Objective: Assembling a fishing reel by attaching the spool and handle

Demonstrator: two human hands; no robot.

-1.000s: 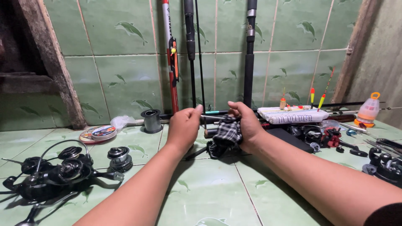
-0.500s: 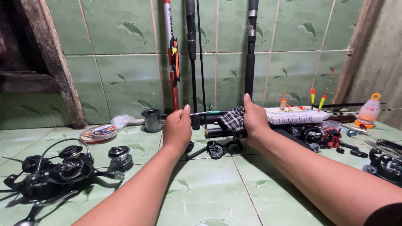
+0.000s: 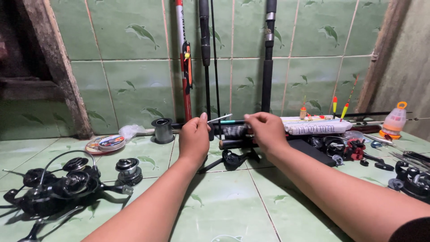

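Head view, near edge first: green tiled floor (image 3: 224, 210) with both forearms reaching away from the camera. To the near left lies a heap of black spinning reels (image 3: 53, 188), with a loose black spool (image 3: 129, 169) just beside it. At far right, another black reel (image 3: 414, 179) sits at the frame edge.

Middle ground: left hand (image 3: 194, 139) and right hand (image 3: 267, 131) are raised side by side over a dark fishing rod (image 3: 233, 132) lying crosswise on the floor. The left fingers pinch the end of a thin pale rod tip (image 3: 220, 118) that slants up to the right. The right fingers are curled at the rod's handle section; whether they actually clamp it cannot be told. Below the hands, a black reel handle piece (image 3: 230, 159) rests on the tile, touching the rod's underside.

Further back: a round flat line spool (image 3: 105, 143) lies at left, a dark empty spool (image 3: 162, 130) stands upright near the wall, a white rolled cloth bundle (image 3: 316, 125) carries floats (image 3: 339, 107), and a small clear bottle with an orange cap (image 3: 395, 121) stands at right.

Against the green tiled wall (image 3: 134, 58) stand a red rod (image 3: 184, 58) and two black rods (image 3: 267, 58).
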